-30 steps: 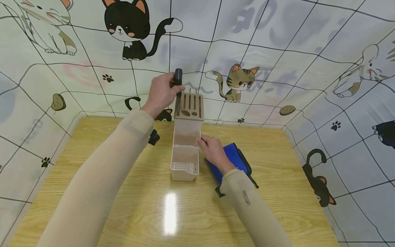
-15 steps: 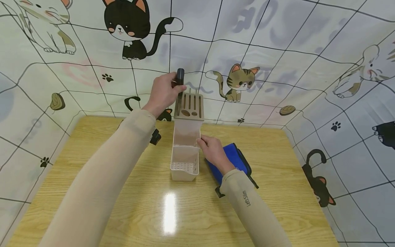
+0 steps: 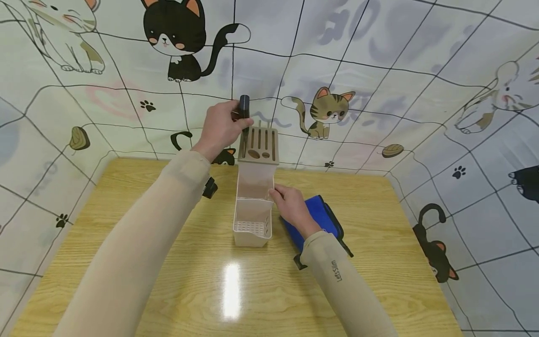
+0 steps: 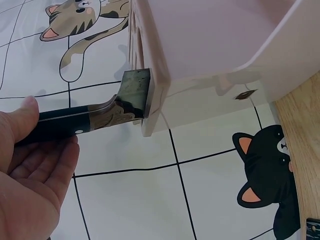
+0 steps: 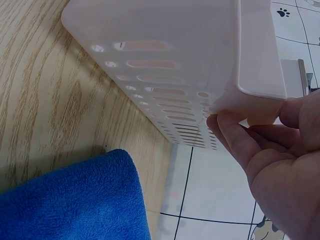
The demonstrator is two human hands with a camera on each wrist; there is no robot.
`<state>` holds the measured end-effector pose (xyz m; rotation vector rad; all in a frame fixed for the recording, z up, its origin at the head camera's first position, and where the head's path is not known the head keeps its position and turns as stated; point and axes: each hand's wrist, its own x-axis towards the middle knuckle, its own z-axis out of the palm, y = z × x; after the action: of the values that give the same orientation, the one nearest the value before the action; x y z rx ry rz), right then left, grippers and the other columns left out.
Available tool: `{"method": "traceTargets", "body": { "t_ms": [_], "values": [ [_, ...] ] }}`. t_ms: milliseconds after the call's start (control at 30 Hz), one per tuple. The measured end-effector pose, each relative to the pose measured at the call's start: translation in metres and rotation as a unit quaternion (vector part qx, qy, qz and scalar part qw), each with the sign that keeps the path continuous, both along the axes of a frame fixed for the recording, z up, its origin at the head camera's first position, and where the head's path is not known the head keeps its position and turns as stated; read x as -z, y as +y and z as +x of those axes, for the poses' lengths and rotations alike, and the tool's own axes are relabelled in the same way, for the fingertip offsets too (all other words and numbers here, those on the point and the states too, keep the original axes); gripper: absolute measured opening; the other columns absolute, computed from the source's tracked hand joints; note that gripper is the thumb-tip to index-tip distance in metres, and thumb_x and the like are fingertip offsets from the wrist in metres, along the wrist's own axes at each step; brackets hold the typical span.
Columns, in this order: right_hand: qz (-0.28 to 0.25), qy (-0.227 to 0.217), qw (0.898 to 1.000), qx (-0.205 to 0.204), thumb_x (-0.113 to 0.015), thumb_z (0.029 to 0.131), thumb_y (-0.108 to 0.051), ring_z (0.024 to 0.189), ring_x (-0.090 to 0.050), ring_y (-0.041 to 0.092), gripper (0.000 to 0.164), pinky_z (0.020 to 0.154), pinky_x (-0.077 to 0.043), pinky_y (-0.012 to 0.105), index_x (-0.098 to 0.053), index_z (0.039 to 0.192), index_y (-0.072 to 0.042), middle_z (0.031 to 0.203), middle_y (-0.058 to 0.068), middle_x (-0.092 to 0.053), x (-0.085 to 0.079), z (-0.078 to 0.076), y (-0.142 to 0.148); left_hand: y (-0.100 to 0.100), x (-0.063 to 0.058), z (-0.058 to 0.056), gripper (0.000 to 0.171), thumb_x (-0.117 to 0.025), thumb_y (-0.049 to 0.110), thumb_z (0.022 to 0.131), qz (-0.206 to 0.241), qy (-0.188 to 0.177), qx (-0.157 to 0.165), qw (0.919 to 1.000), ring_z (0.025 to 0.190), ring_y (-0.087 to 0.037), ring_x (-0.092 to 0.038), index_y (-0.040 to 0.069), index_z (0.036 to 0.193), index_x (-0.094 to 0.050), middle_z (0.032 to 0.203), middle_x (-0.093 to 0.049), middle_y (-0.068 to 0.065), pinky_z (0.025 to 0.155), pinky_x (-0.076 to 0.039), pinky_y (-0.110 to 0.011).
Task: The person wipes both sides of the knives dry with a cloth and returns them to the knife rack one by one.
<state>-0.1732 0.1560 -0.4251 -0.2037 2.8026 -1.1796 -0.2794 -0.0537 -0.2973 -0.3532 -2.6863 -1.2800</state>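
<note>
A pale plastic knife holder (image 3: 254, 180) with a beige slotted top (image 3: 263, 140) stands upright on the table, its front basket facing me. My left hand (image 3: 221, 125) grips the dark handle of a kitchen knife (image 4: 60, 120), thumb on one side and fingers on the other. The knife's blade goes into the leftmost slot; only a short stretch near the bolster shows and the rest is hidden inside. On the holder's right side, my right hand (image 3: 292, 206) pinches the edge of the wall (image 5: 260, 60) between thumb and fingers, close to the front basket.
A folded blue cloth (image 3: 320, 213) with black edging lies to the right on the wooden table (image 3: 177, 281), partly under my right hand. A black object (image 3: 209, 188) sticks out beside my left forearm, which hides the rest. A cat-print sheet (image 3: 261, 61) hangs behind.
The knife's handle has swayed slightly right and then back left, and now sits a touch lower. My right hand and the holder have stayed in place.
</note>
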Motion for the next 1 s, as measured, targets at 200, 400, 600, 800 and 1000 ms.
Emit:
{"method": "traceTargets", "body": {
  "t_ms": [200, 400, 600, 800, 1000],
  "values": [
    [-0.004, 0.005, 1.0, 0.0, -0.048, 0.104, -0.028, 0.068, -0.046, 0.015, 0.036, 0.075, -0.043, 0.033, -0.057, 0.136, -0.015, 0.096, 0.014, -0.069, 0.0, -0.001, -0.001, -0.001, 0.001, 0.002, 0.029, -0.069, 0.026, 0.092, 0.007, -0.003, -0.003, 1.0, 0.099, -0.023, -0.067, 0.006, 0.112, -0.065, 0.106, -0.071, -0.012, 0.084, -0.053, -0.036],
    [-0.003, 0.002, 1.0, 0.002, -0.048, 0.103, -0.028, 0.092, -0.061, 0.017, 0.037, 0.08, -0.046, 0.035, -0.056, 0.137, -0.014, 0.123, 0.009, -0.066, 0.001, -0.001, 0.0, -0.001, 0.003, 0.004, 0.03, -0.068, 0.027, 0.092, 0.02, -0.006, 0.002, 0.9998, 0.102, -0.021, -0.066, 0.007, 0.115, -0.064, 0.109, -0.07, -0.01, 0.085, -0.052, -0.036],
    [-0.006, -0.005, 1.0, 0.003, -0.048, 0.104, -0.03, 0.104, -0.062, 0.024, 0.038, 0.087, -0.048, 0.039, -0.056, 0.138, -0.015, 0.122, 0.012, -0.066, 0.001, -0.001, 0.0, -0.003, 0.006, 0.005, 0.035, -0.067, 0.027, 0.093, 0.037, -0.009, 0.015, 0.9992, 0.106, -0.02, -0.065, 0.01, 0.122, -0.06, 0.118, -0.066, -0.007, 0.088, -0.052, -0.034],
    [-0.004, 0.001, 1.0, 0.003, -0.048, 0.103, -0.03, 0.1, -0.061, 0.019, 0.038, 0.083, -0.047, 0.037, -0.056, 0.137, -0.014, 0.127, 0.01, -0.064, 0.004, -0.002, 0.001, -0.009, 0.006, 0.008, 0.047, -0.065, 0.032, 0.093, 0.023, -0.027, 0.036, 0.9987, 0.117, -0.021, -0.059, 0.013, 0.133, -0.053, 0.131, -0.058, -0.005, 0.094, -0.049, -0.034],
    [-0.005, 0.003, 1.0, 0.004, -0.048, 0.103, -0.031, 0.08, -0.056, 0.019, 0.038, 0.077, -0.044, 0.036, -0.057, 0.136, -0.015, 0.111, 0.012, -0.069, 0.004, -0.002, 0.001, -0.021, 0.01, 0.015, 0.057, -0.062, 0.036, 0.094, -0.005, -0.024, 0.053, 0.9983, 0.127, -0.025, -0.052, 0.014, 0.143, -0.045, 0.143, -0.05, -0.006, 0.101, -0.044, -0.041]
  ]
}}
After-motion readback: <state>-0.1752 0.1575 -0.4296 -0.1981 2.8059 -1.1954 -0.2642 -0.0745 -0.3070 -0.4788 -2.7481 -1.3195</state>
